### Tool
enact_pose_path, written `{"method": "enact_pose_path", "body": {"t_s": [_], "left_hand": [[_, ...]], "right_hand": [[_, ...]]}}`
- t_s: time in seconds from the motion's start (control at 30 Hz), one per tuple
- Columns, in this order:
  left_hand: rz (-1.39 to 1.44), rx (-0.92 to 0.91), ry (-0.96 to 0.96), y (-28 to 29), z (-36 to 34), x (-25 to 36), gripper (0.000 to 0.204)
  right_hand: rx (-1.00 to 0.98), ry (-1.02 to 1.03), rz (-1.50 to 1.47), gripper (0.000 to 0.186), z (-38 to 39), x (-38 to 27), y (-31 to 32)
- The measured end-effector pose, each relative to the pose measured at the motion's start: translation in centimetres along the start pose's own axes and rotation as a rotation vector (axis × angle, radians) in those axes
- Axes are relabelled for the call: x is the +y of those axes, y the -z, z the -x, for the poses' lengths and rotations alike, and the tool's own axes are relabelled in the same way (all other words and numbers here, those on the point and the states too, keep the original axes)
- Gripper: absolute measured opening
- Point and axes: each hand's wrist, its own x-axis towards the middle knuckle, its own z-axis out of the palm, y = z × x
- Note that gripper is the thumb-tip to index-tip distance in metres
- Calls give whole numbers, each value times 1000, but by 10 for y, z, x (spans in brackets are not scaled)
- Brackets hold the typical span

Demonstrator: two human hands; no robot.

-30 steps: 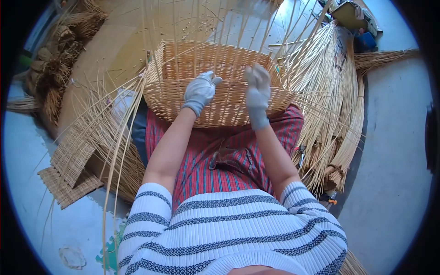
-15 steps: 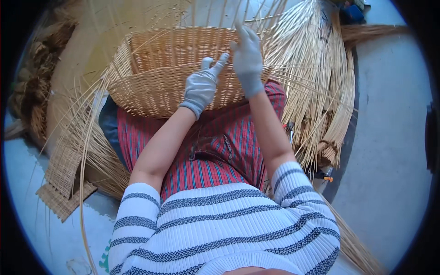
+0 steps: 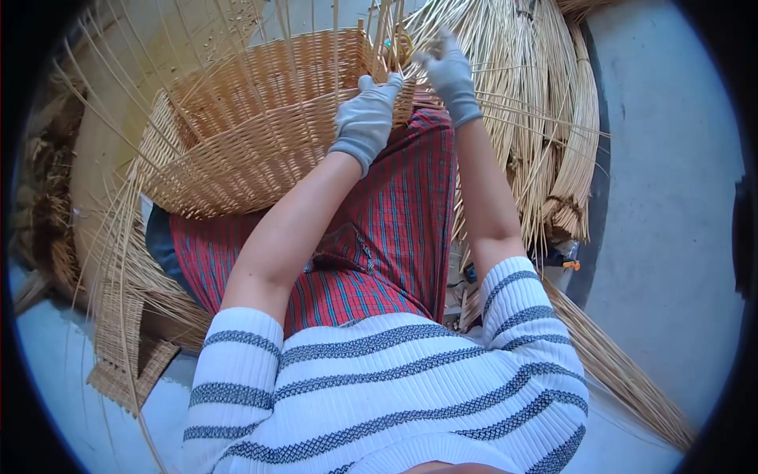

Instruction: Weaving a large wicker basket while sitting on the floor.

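Note:
A half-woven wicker basket (image 3: 251, 158) rests tilted across my lap, long thin stakes standing up from its rim. My left hand (image 3: 363, 122), in a pale grey glove, is closed on the near rim close to the right end, thumb and fingers at the top edge. Just beyond that corner is my right hand (image 3: 452, 79), gloved alike, raised beside the upright stakes. Its fingers are smeared by motion, so whether a strand is between them is hidden. A red striped cloth (image 3: 387, 213) covers my lap beneath the basket.
A large bundle of pale wicker strands (image 3: 513, 95) lies on the floor at the right. Loose strands (image 3: 118, 237) spread out at the left, near flat woven pieces (image 3: 134, 371). Another bundle (image 3: 624, 371) lies at the lower right. The stakes reach far out over the basket's left side.
The basket has turned and shifted left, its right end now tilted up. My left hand has moved slightly right along the rim; my right hand has moved right, beyond the corner.

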Motion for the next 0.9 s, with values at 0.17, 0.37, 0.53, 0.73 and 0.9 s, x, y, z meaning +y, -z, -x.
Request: {"method": "enact_pose_path", "body": {"t_s": [0.17, 0.37, 0.53, 0.73, 0.9], "left_hand": [[-114, 68, 28, -2, -2, -28, 53], [565, 332, -434, -9, 57, -88, 50], [457, 1131, 506, 0, 191, -287, 29], [580, 928, 459, 58, 237, -384, 30], [590, 918, 320, 58, 226, -381, 29]], "right_hand": [[444, 298, 399, 55, 42, -43, 6], [-3, 369, 469, 26, 70, -29, -2], [238, 165, -86, 25, 93, -71, -25], [-784, 343, -693, 35, 201, -235, -129], [-722, 1040, -642, 49, 237, -381, -157]]}}
